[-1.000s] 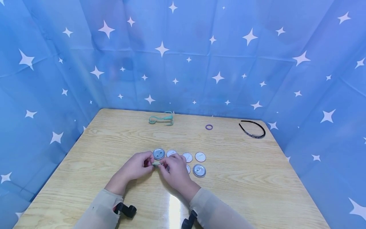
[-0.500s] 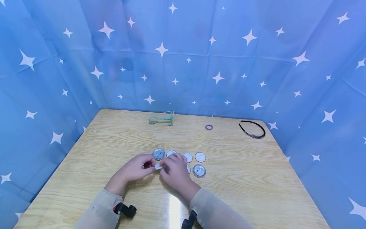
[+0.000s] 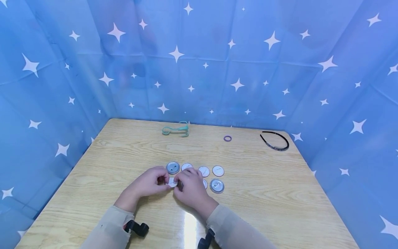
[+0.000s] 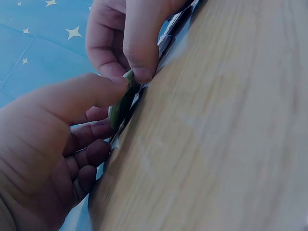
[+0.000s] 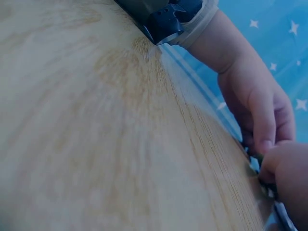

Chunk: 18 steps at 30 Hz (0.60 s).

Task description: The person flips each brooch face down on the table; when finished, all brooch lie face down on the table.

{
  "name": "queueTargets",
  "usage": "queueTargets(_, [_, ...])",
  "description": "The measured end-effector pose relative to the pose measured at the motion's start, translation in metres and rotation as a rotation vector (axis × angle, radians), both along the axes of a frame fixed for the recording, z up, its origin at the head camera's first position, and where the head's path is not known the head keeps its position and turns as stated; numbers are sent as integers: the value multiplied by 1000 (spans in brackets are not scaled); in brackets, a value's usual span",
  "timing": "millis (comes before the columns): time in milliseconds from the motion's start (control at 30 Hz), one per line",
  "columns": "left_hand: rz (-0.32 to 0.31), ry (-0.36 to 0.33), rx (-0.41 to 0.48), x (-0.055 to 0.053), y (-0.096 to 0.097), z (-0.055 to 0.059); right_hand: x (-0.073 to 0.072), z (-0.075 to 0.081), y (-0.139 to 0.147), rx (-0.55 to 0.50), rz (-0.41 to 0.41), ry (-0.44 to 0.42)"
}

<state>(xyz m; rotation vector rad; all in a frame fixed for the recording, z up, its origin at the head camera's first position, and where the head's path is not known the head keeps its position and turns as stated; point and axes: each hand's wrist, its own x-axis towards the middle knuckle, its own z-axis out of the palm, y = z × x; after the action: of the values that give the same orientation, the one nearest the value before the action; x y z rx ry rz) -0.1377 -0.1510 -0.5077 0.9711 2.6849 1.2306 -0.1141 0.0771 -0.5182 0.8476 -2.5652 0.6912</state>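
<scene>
A small round pin badge [image 3: 172, 182], its white back facing up in the head view, is held between both hands just over the table. In the left wrist view the same badge [image 4: 120, 103] shows a dark green face, tilted on its edge. My left hand [image 3: 151, 182] pinches its left side with thumb and fingers. The opposite side is pinched by my right hand [image 3: 191, 188], thumb beneath and fingers curled. Right behind the hands lies a silver-backed badge [image 3: 172, 167] with two dark marks. Part of a white badge [image 3: 205, 183] is hidden by the right hand.
More white-backed badges [image 3: 218, 171] lie in rows to the right, along with a silver badge [image 3: 217, 185]. Toward the back of the wooden table [image 3: 273, 207] are a teal looped item [image 3: 177, 129], a purple ring [image 3: 227, 138] and a black headband [image 3: 276, 147]. A starry blue curtain stands behind.
The badge between the hands has turned from nearly edge-on, greenish side showing, to its white back facing up. Both hands stay almost in place; the fingers have shifted slightly.
</scene>
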Motion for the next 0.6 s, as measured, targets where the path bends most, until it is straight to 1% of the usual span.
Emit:
queueTargets(133, [14, -7, -9, 0, 1, 1, 1, 3, 1, 12, 5, -6])
queueTargets(300, [38, -51, -22, -2, 4, 1, 0, 2, 4, 57, 0, -37])
queueTargets(367, [39, -59, -21, -3, 5, 1, -1, 2, 5, 70, -1, -33])
queueTargets(600, [19, -39, -10, -4, 7, -1, -1, 0, 6, 134, -18, -39])
